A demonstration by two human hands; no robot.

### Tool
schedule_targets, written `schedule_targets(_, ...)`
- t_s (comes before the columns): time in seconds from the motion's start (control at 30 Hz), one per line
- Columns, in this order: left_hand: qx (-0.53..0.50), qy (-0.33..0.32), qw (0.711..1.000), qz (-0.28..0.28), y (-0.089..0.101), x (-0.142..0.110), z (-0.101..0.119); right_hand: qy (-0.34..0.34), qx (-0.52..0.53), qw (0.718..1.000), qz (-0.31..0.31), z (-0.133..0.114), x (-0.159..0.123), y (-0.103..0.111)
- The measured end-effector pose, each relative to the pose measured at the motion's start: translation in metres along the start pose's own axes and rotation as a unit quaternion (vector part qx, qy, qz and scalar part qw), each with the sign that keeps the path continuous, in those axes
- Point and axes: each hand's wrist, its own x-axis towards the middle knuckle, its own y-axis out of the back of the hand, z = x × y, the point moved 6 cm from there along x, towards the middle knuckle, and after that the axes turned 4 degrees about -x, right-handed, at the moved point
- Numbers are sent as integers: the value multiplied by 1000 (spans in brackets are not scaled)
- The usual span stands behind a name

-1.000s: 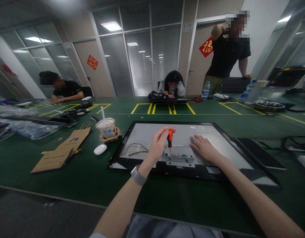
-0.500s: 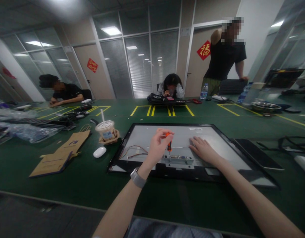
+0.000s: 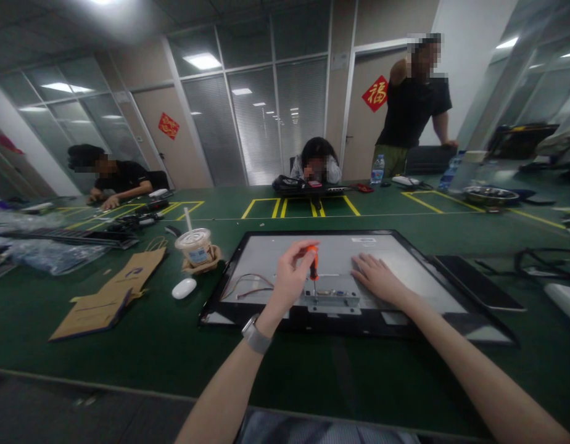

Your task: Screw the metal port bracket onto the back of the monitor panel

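Note:
My left hand [image 3: 294, 270] is closed around the top of an orange and black screwdriver [image 3: 314, 265]. The screwdriver stands upright, its shaft pointing down at a metal bracket with connectors [image 3: 334, 297]. That bracket sits near the front edge of a flat display panel [image 3: 261, 256], which lies with its grey back up inside a black frame. On the panel's grey surface, to the right of the screwdriver, my right hand [image 3: 376, 275] rests flat with fingers spread. A thin cable [image 3: 250, 291] lies on the panel left of my left hand. Whether the tip meets a screw is too small to tell.
Left of the panel are an iced drink cup [image 3: 195, 248], a white mouse [image 3: 184, 288] and a brown paper bag [image 3: 113, 293]. A dark flat device [image 3: 479, 282] lies at the right. Two people sit across the green table [image 3: 285, 376]; another person stands behind it.
The view has shifted slightly. My left hand still holds the screwdriver upright at the bracket, its fingers turned a little around the handle. My right hand stays flat on the panel.

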Motion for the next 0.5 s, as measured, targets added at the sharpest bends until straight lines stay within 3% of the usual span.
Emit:
schedule_targets(0.13, 35, -27, 998, 32, 3, -1, 3, 1, 15, 1000, 8, 0, 0, 0)
schedule_targets(0.37, -16, 18, 1000, -14, -2, -1, 0, -8, 21, 1000, -2, 0, -1, 1)
schedule_targets(0.5, 29, -14, 999, 23, 2, -2, -1, -11, 19, 1000, -11, -2, -2, 4)
